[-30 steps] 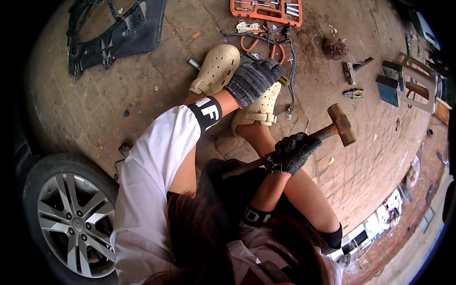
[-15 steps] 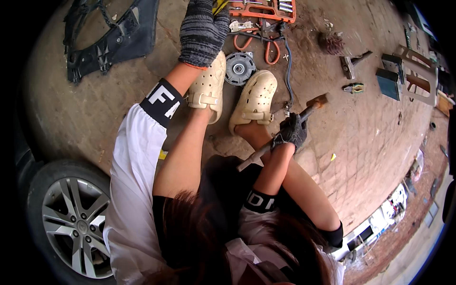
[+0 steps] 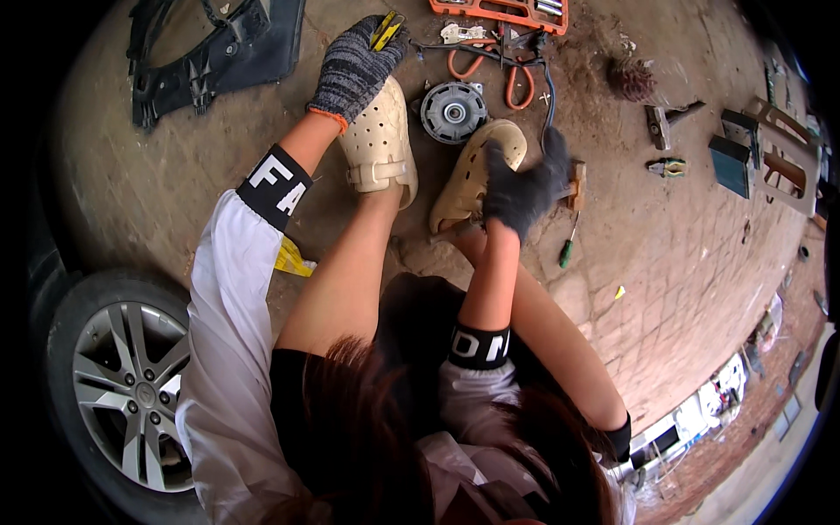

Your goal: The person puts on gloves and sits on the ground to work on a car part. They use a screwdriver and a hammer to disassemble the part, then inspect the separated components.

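My left hand (image 3: 359, 66), in a grey striped knit glove, is closed around a small yellow-and-black tool (image 3: 388, 31) whose exact kind I cannot make out. It is just beyond the toe of my left cream clog (image 3: 378, 131). My right hand (image 3: 525, 188), in a dark glove, has its thumb and fingers spread, slightly blurred. Under and beside it lies a hammer (image 3: 577, 185); its head shows to the right, most of the handle is hidden. A round grey part (image 3: 453, 112) sits on the ground between my clogs. A green-handled screwdriver (image 3: 566, 254) lies right of my right leg.
An orange tool case (image 3: 507, 12) with sockets is at the far edge, near orange-handled cutters (image 3: 520, 90) and a dark cable (image 3: 549, 96). Right are another hammer (image 3: 658, 127), pliers (image 3: 667, 167) and plastic panels (image 3: 770, 157). Left are a black panel (image 3: 206, 74) and a car wheel (image 3: 131, 394).
My right hand has let go of the hammer, opened and moved farther forward; the hammer is now lower by my right clog. The screwdriver shows. My left hand still has the yellow-and-black tool.
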A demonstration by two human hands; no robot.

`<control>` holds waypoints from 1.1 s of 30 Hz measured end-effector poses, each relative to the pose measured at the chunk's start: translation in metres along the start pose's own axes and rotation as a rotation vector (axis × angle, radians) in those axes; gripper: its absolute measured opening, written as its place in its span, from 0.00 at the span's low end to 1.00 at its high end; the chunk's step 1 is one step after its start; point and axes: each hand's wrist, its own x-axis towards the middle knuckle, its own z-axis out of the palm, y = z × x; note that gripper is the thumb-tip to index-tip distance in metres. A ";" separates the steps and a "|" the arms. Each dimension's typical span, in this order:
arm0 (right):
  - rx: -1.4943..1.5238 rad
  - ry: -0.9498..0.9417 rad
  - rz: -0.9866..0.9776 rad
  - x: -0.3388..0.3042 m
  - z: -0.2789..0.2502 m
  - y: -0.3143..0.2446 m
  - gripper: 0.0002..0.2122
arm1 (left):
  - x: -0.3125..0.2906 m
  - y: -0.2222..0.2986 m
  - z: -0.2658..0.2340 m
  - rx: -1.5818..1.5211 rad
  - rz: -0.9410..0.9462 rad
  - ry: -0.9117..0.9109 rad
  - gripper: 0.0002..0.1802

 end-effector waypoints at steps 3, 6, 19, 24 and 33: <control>-0.184 -0.232 -0.381 0.020 0.056 -0.015 0.29 | -0.001 0.007 -0.001 -0.093 0.028 0.049 0.21; -0.375 -0.172 -0.418 0.032 0.108 0.001 0.19 | -0.006 0.015 -0.011 -0.151 0.006 0.045 0.21; 0.239 -0.136 -0.218 0.037 0.047 -0.051 0.41 | -0.075 0.057 -0.059 -0.709 -0.192 -0.060 0.21; 0.413 -0.172 -0.315 -0.018 -0.030 -0.104 0.46 | -0.080 0.096 -0.070 -0.600 -0.025 -0.108 0.21; 0.767 -0.007 -0.226 -0.040 -0.090 -0.124 0.50 | -0.109 0.125 -0.084 -1.089 -0.506 -0.105 0.13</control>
